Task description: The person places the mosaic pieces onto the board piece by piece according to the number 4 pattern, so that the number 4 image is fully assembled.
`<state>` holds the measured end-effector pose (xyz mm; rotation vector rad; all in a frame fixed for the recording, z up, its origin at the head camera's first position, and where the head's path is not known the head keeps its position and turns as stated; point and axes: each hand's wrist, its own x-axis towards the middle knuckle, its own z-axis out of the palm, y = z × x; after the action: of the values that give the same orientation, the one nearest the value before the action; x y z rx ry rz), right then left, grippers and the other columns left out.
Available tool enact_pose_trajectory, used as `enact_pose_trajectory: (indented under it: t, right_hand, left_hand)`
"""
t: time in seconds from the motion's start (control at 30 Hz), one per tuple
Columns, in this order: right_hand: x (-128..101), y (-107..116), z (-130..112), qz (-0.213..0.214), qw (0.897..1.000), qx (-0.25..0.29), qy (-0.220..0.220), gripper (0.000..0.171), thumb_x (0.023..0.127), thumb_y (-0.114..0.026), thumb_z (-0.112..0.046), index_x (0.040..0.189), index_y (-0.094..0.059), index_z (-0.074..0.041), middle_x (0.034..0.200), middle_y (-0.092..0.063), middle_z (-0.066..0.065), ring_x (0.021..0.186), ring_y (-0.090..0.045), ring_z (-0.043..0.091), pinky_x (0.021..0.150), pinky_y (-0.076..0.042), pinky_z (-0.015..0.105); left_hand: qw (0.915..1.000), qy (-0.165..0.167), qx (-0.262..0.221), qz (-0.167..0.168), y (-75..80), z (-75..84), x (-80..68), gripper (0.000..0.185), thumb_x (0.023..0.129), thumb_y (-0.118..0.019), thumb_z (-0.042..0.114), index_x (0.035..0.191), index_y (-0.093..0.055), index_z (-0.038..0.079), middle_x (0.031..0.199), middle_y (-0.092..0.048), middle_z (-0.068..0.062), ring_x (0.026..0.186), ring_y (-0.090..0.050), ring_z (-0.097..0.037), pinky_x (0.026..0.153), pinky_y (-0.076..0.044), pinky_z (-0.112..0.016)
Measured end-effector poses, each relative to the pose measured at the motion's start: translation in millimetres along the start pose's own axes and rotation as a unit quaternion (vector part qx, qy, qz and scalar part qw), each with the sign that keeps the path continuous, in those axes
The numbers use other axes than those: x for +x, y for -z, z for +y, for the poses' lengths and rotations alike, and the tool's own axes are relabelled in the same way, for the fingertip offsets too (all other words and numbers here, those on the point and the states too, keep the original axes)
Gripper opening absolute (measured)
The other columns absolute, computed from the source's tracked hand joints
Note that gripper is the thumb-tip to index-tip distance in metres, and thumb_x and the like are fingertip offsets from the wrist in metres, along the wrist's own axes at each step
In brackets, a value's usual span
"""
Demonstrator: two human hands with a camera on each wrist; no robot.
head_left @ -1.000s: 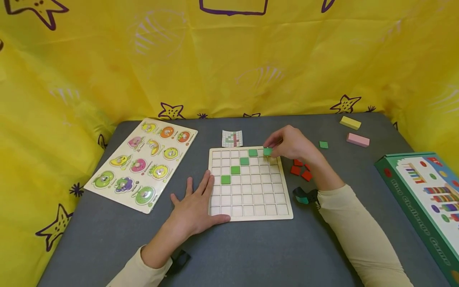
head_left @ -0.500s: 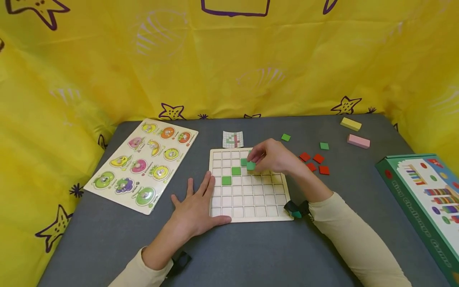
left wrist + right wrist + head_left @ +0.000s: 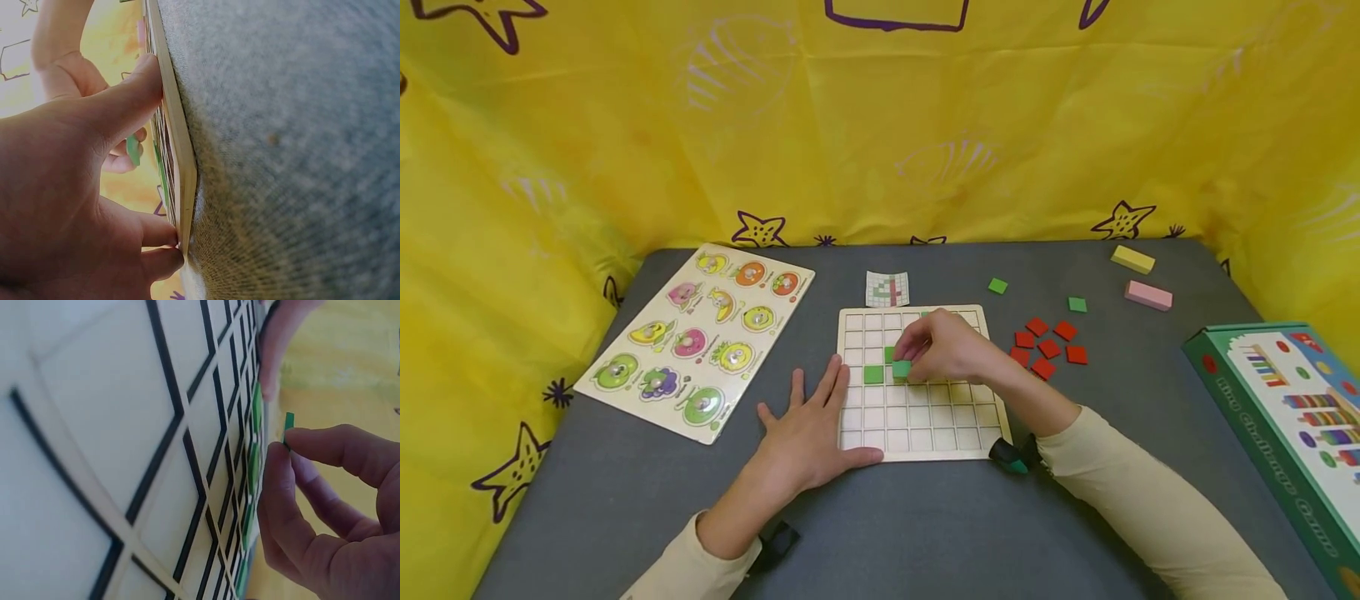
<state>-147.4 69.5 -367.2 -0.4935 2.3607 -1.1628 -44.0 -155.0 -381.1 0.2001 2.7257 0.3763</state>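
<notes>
Fingers of the right hand (image 3: 951, 350) pinch a green tile (image 3: 901, 368) over the board (image 3: 925, 442).

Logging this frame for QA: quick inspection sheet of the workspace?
Surface: grey table.
Job's things: grid board with green tiles in it; one green tile pinched above it.
Clutter: red tiles, two loose green tiles, fruit puzzle, pattern card, yellow block, pink block, game box.
Hands: left hand flat, thumb on the board's edge; right hand pinches the tile.
Cables: nothing seen.
Surroundings: yellow star-print cloth.
</notes>
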Motion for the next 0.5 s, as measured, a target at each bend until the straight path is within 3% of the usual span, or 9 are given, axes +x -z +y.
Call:
enact_pose_trajectory:
  t: [0.5]
  right_hand:
    - [5, -24, -13, -0.041, 0.999, -0.008, 0.001, 0.025, 0.071, -0.084, 0.005, 0.092, -0.08, -0.009, 0.085, -0.074, 0.003, 0.081, -0.065, 0.016, 0.073, -0.055, 0.027]
  left_hand:
    - [1.0, -0.005, 0.003, -0.002, 1.0, -0.8, -1.1, 0.123, 0.079, -0.074, 0.076, 0.168, -0.019, 0.013, 0.177, -0.008, -0.002, 0.156, -0.011, -0.057, 0.098, -0.015, -0.094]
